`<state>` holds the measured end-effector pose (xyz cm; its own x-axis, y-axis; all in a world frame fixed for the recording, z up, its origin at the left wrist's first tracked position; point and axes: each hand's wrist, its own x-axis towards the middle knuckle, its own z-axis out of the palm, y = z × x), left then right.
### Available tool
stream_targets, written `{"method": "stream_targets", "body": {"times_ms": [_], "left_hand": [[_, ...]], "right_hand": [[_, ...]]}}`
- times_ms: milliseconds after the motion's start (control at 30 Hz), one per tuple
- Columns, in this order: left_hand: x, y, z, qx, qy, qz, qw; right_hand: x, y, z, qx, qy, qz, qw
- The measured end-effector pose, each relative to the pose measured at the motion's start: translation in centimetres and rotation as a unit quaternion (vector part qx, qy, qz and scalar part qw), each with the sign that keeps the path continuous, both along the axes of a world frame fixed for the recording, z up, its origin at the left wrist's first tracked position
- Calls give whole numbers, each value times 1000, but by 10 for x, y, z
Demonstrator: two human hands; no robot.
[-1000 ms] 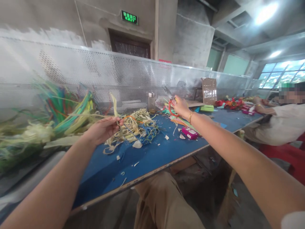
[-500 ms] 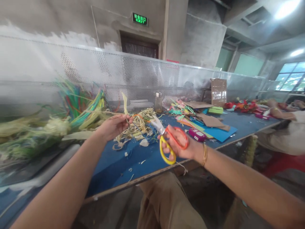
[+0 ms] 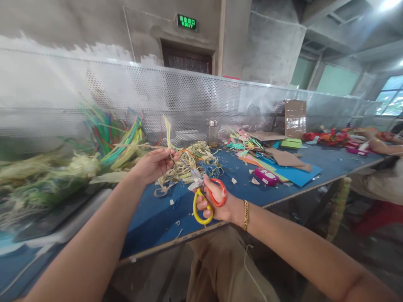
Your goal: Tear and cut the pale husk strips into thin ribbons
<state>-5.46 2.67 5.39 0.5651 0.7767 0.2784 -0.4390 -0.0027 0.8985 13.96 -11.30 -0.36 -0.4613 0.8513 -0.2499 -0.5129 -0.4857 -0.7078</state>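
My left hand (image 3: 153,164) pinches a pale straw strip (image 3: 167,131) that stands up from its fingertips, over a tangled pile of straw strips (image 3: 189,161) on the blue table (image 3: 157,214). My right hand (image 3: 217,201) grips scissors (image 3: 205,196) with one yellow and one orange handle loop. The blades point up and left toward the held strip, close below my left hand. A gold bangle is on my right wrist.
A heap of coloured and pale strands (image 3: 78,159) lies at the left. A small glass jar (image 3: 213,133), coloured paper sheets (image 3: 283,165), a pink box (image 3: 266,176) and a brown cardboard box (image 3: 295,118) sit farther right. A perforated metal screen (image 3: 189,100) backs the table. Another person's arm (image 3: 382,144) rests at far right.
My right hand picked up the scissors from far across the table and brought them back and left, close under my left hand. The left hand kept holding the strip.
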Motion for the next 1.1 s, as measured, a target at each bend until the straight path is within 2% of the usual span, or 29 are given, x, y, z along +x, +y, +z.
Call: {"method": "stream_targets", "body": {"times_ms": [133, 267, 433, 567, 800, 1100], "left_hand": [[-3, 3, 1, -2, -35, 14, 999], [-6, 7, 0, -11, -48, 24, 998], [-6, 9, -2, -3, -31, 2, 1000], [-5, 5, -1, -1, -9, -27, 1000], [-5, -2, 2, 1, 28, -32, 999], [-3, -5, 2, 3, 43, -43, 998]], "right_hand": [[0, 3, 4, 25, -34, -24, 999], [20, 6, 21, 74, -67, -73, 992], [43, 8, 35, 81, -64, -46, 994], [34, 5, 32, 99, -46, -48, 993], [21, 14, 29, 119, -31, -92, 988], [17, 22, 25, 142, -92, -141, 975]]}}
